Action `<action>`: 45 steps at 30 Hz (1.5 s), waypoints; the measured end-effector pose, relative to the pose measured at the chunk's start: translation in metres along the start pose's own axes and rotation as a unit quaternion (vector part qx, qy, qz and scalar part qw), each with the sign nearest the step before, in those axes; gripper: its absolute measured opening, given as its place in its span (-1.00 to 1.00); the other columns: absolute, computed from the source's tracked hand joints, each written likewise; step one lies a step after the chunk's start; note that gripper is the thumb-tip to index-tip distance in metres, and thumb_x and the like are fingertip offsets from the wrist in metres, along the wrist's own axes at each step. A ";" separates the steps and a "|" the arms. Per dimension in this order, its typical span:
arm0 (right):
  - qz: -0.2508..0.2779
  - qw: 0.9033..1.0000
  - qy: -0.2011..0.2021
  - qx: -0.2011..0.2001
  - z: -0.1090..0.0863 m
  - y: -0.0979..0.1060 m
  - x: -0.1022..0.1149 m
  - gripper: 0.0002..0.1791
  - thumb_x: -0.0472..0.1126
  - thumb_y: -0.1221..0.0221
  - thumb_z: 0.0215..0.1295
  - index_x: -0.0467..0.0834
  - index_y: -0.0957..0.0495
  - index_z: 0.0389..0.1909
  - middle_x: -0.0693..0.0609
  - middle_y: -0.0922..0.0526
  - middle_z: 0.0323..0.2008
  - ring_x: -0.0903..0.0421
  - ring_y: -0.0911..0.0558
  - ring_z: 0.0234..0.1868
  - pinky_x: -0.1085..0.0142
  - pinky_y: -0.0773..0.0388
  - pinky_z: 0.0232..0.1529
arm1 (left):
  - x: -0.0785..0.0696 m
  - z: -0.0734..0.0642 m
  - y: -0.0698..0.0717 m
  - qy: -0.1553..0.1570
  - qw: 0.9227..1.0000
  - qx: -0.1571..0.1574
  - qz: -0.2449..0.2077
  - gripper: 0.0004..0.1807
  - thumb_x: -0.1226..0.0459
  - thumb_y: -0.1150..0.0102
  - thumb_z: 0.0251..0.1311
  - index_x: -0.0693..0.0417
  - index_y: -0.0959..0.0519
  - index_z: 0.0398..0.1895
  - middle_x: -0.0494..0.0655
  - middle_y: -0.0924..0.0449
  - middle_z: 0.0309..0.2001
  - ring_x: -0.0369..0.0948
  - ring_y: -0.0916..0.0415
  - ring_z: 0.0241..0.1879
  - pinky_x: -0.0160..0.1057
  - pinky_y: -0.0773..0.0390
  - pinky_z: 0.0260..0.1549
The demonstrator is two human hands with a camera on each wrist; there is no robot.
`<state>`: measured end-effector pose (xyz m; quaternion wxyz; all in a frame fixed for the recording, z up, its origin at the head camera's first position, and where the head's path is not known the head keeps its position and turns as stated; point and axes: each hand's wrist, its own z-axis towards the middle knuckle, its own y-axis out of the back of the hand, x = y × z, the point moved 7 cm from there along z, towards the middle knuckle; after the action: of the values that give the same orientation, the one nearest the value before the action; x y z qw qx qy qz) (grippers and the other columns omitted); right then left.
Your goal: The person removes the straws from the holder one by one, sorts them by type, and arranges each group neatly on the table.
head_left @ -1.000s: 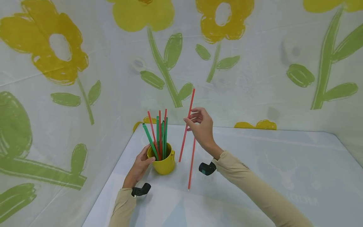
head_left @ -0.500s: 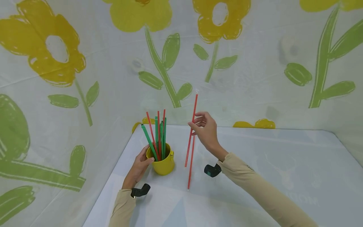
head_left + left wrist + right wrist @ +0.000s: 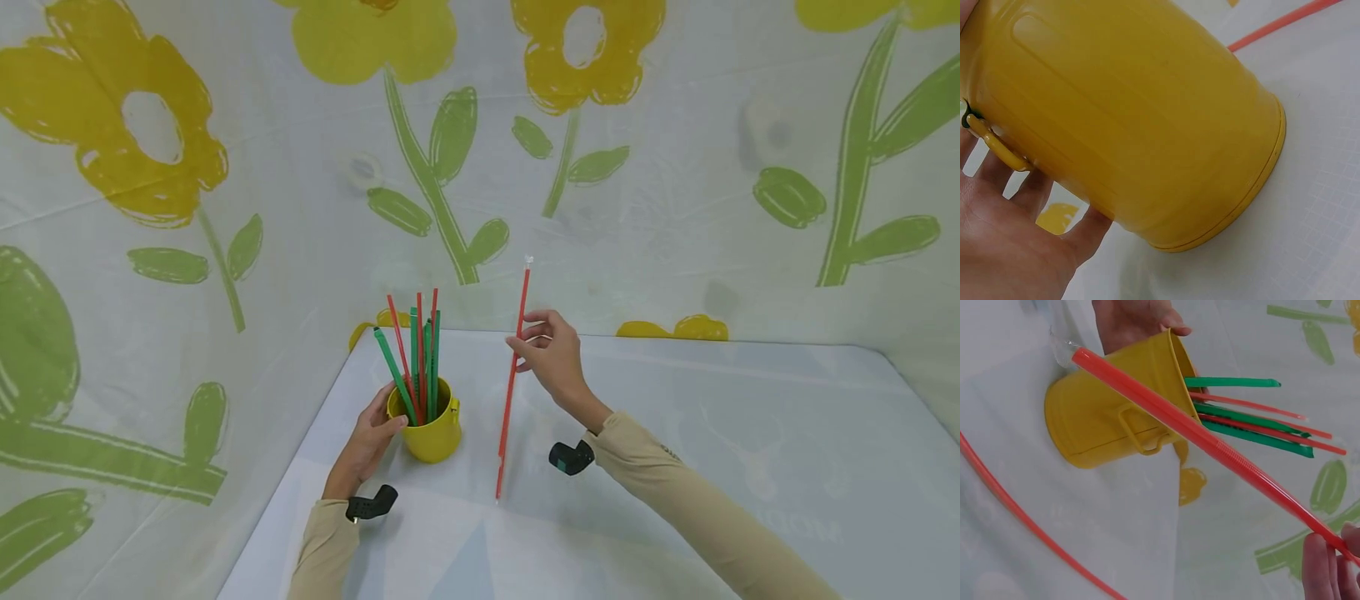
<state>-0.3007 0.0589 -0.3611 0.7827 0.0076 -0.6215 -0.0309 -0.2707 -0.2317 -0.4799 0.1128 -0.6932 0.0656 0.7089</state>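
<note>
My left hand (image 3: 372, 433) grips a small yellow metal bucket (image 3: 435, 442) by its side, thumb at the rim. Several red straws (image 3: 420, 333) and green straw-like sticks (image 3: 388, 358) stand in it, leaning different ways. To the right of the bucket, my right hand (image 3: 553, 354) pinches a red straw (image 3: 517, 350) between thumb and fingers, holding it nearly upright. A ribbed bend and a clear wrapper end show on this straw (image 3: 1166, 412) in the right wrist view. Another red straw (image 3: 499, 485) lies on the table, mostly covered by the held one in the head view.
The white table (image 3: 675, 467) reaches back to a hanging cloth (image 3: 675, 208) printed with yellow flowers and green leaves. A bucket handle loop (image 3: 1138, 431) sticks out on the side facing the right wrist camera.
My right hand has moved right and down with the red straw, bringing it over the lying straw in the head view. My left hand and the bucket have stayed in place.
</note>
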 end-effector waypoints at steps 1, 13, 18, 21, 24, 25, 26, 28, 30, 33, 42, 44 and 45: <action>-0.005 1.000 -0.007 0.000 -0.001 0.000 -0.002 -0.54 -0.31 -0.32 0.10 -0.25 -0.41 0.02 -0.21 -0.53 -0.31 -0.08 -0.62 -0.38 0.16 -0.64 -0.46 | 0.000 0.000 0.000 0.001 1.000 -0.001 0.000 -0.26 0.35 -0.05 0.22 -0.03 -0.04 0.47 -0.04 -0.01 0.43 -0.10 0.03 0.38 -0.28 -0.15 0.26; -0.023 0.999 -0.040 0.006 -0.004 0.006 -0.022 -0.55 -0.33 -0.31 0.10 -0.24 -0.42 0.01 -0.18 -0.54 -0.32 -0.02 -0.65 -0.40 0.18 -0.64 -0.48 | 0.000 0.000 -0.001 -0.002 1.000 0.003 -0.015 -0.25 0.37 -0.05 0.20 0.00 -0.04 0.46 -0.01 0.00 0.43 -0.09 0.01 0.35 -0.44 -0.26 0.16; -0.033 0.998 -0.055 0.004 -0.006 0.009 -0.032 -0.55 -0.31 -0.32 0.10 -0.23 -0.42 0.01 -0.17 -0.55 -0.32 0.02 -0.64 -0.42 0.19 -0.64 -0.49 | 0.001 0.000 -0.001 -0.002 1.000 0.004 -0.009 -0.25 0.36 -0.04 0.20 -0.01 -0.04 0.46 -0.02 -0.01 0.43 -0.10 0.01 0.35 -0.43 -0.25 0.16; -0.035 0.997 -0.066 0.005 -0.007 0.009 -0.038 -0.55 -0.31 -0.32 0.10 -0.24 -0.42 0.01 -0.17 -0.55 -0.31 0.03 -0.65 -0.43 0.19 -0.64 -0.49 | 0.001 0.000 0.000 0.000 1.000 0.005 -0.004 -0.26 0.36 -0.04 0.21 -0.01 -0.04 0.46 -0.03 -0.01 0.43 -0.11 0.01 0.35 -0.41 -0.23 0.19; -0.036 0.996 -0.076 0.006 -0.009 0.010 -0.043 -0.56 -0.31 -0.31 0.10 -0.25 -0.42 0.01 -0.18 -0.55 -0.30 0.03 -0.65 -0.43 0.17 -0.64 -0.48 | 0.002 0.000 0.000 0.001 1.000 0.004 -0.001 -0.26 0.35 -0.04 0.21 -0.02 -0.04 0.46 -0.04 -0.01 0.43 -0.12 0.02 0.36 -0.38 -0.20 0.21; -0.037 0.996 -0.080 0.006 -0.010 0.010 -0.044 -0.56 -0.32 -0.31 0.11 -0.26 -0.42 0.01 -0.18 -0.54 -0.30 0.03 -0.65 -0.43 0.17 -0.64 -0.47 | 0.002 0.000 0.000 0.001 1.000 0.004 0.000 -0.26 0.35 -0.04 0.21 -0.03 -0.04 0.46 -0.04 -0.01 0.43 -0.12 0.03 0.36 -0.37 -0.20 0.22; -0.039 0.996 -0.083 0.005 -0.010 0.010 -0.046 -0.56 -0.32 -0.31 0.11 -0.26 -0.42 0.01 -0.18 -0.54 -0.30 0.03 -0.65 -0.43 0.16 -0.64 -0.47 | 0.002 0.000 0.000 0.000 1.000 0.005 0.001 -0.26 0.35 -0.04 0.21 -0.03 -0.04 0.46 -0.04 -0.01 0.43 -0.12 0.02 0.36 -0.36 -0.19 0.23; -0.042 0.995 -0.089 0.004 -0.011 0.010 -0.050 -0.57 -0.32 -0.31 0.11 -0.25 -0.42 0.00 -0.17 -0.55 -0.30 0.03 -0.66 -0.44 0.15 -0.64 -0.46 | 0.002 0.001 0.001 0.000 1.000 0.003 0.001 -0.26 0.35 -0.04 0.20 -0.03 -0.05 0.46 -0.04 -0.01 0.43 -0.11 0.03 0.36 -0.35 -0.19 0.23; -0.046 0.994 -0.095 0.005 -0.012 0.010 -0.054 -0.57 -0.31 -0.31 0.11 -0.25 -0.43 0.00 -0.17 -0.55 -0.30 0.03 -0.66 -0.44 0.16 -0.64 -0.46 | 0.001 0.001 0.001 0.000 1.000 0.003 0.000 -0.25 0.35 -0.04 0.20 -0.03 -0.04 0.46 -0.04 -0.01 0.43 -0.11 0.03 0.36 -0.36 -0.20 0.22; -0.050 0.994 -0.101 0.006 -0.013 0.010 -0.059 -0.57 -0.30 -0.32 0.10 -0.25 -0.43 -0.01 -0.17 -0.55 -0.30 0.03 -0.66 -0.45 0.18 -0.64 -0.47 | 0.001 0.000 0.001 0.001 1.000 0.000 -0.001 -0.26 0.36 -0.03 0.21 -0.03 -0.04 0.46 -0.05 -0.01 0.43 -0.12 0.02 0.36 -0.40 -0.22 0.19; -0.075 0.988 -0.138 0.006 -0.019 0.009 -0.077 -0.57 -0.29 -0.32 0.11 -0.24 -0.43 -0.01 -0.16 -0.55 -0.29 0.05 -0.67 -0.46 0.22 -0.63 -0.47 | -0.006 -0.002 -0.004 0.011 1.000 0.001 -0.005 -0.26 0.43 0.01 0.22 0.03 -0.01 0.47 0.01 0.01 0.43 -0.08 0.06 0.37 -0.04 0.01 0.33; -0.076 0.986 -0.147 0.010 -0.020 0.008 -0.082 -0.57 -0.28 -0.32 0.11 -0.24 -0.43 -0.01 -0.16 -0.55 -0.29 0.06 -0.67 -0.45 0.23 -0.63 -0.48 | -0.011 -0.004 -0.006 0.010 1.000 0.004 -0.005 -0.26 0.43 0.02 0.21 0.06 0.00 0.47 0.03 0.04 0.44 -0.06 0.08 0.38 0.01 0.05 0.34; -0.075 0.986 -0.151 0.011 -0.020 0.008 -0.084 -0.57 -0.28 -0.32 0.11 -0.25 -0.43 -0.01 -0.17 -0.55 -0.29 0.05 -0.67 -0.45 0.22 -0.63 -0.48 | -0.013 -0.005 -0.008 0.010 1.000 0.005 -0.004 -0.25 0.42 0.02 0.21 0.08 0.01 0.47 0.04 0.05 0.44 -0.05 0.09 0.38 0.02 0.06 0.34</action>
<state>-0.2994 0.0708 -0.4468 0.6752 0.0581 -0.7306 -0.0833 -0.2638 -0.2265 -0.4664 0.1182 -0.7000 0.0677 0.7010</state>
